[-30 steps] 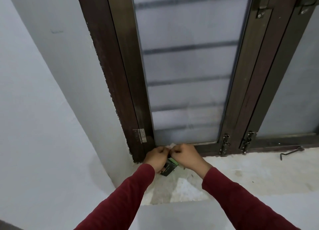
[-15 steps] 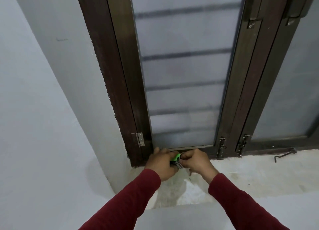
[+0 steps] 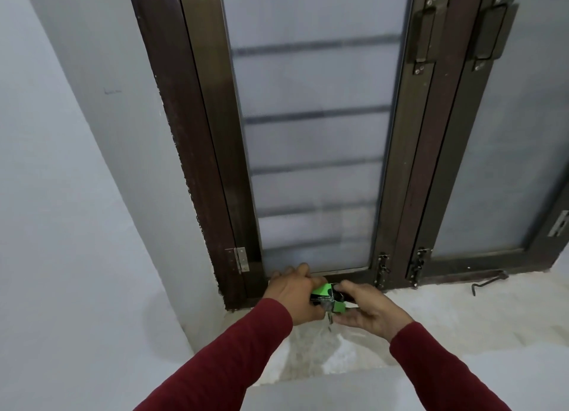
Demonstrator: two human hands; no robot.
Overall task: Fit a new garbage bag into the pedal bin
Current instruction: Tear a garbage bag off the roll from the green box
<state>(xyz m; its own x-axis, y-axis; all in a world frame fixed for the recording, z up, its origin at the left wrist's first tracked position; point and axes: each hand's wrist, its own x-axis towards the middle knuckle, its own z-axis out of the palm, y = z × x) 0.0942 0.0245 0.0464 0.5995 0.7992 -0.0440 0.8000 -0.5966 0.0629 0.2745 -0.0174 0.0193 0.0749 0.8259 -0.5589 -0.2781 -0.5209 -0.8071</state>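
Note:
A small roll of garbage bags with a bright green paper label sits between both hands, just above the stone window sill. My left hand grips its left end. My right hand holds the right end, where the dark roll shows past the label, and a thin clear strip of wrapping hangs down below it. Both arms wear dark red sleeves. No pedal bin is in view.
A dark brown window frame with frosted panes rises behind the hands. The pale sill runs to the right, with a metal stay hook lying on it. White walls close in on the left.
The hands have drawn slightly apart, and the green label of the roll now shows between them. The view has shifted closer to the window.

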